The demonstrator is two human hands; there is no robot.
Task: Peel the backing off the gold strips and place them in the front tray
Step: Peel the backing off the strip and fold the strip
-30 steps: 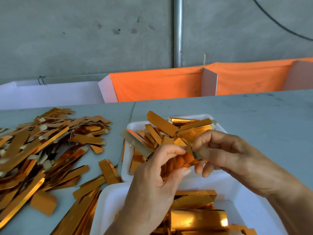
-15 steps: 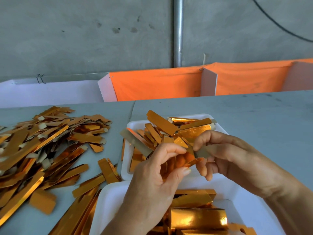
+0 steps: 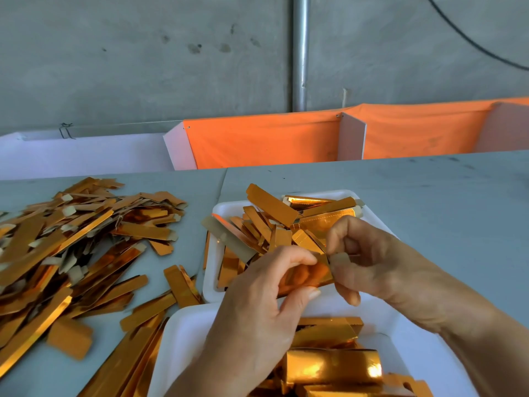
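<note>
My left hand [image 3: 257,308] pinches a short gold strip [image 3: 312,275] between thumb and fingers, just above the gap between two white trays. My right hand [image 3: 369,262] pinches the strip's right end, where a pale backing tab [image 3: 339,257] shows at the fingertips. The near white tray [image 3: 183,336] holds folded shiny gold pieces [image 3: 332,365]. The far white tray [image 3: 210,270] is heaped with gold strips [image 3: 272,207], partly hidden by my hands.
A big loose pile of gold strips [image 3: 71,239] with pale tabs covers the grey table [image 3: 429,196] to the left. More strips [image 3: 148,308] lie beside the near tray. Orange cloth panels [image 3: 257,141] and white dividers stand behind the table, before a concrete wall.
My hands have stayed almost in place over the trays. The right fingers have shifted slightly along the strip's end, and the pale tab shows a little more.
</note>
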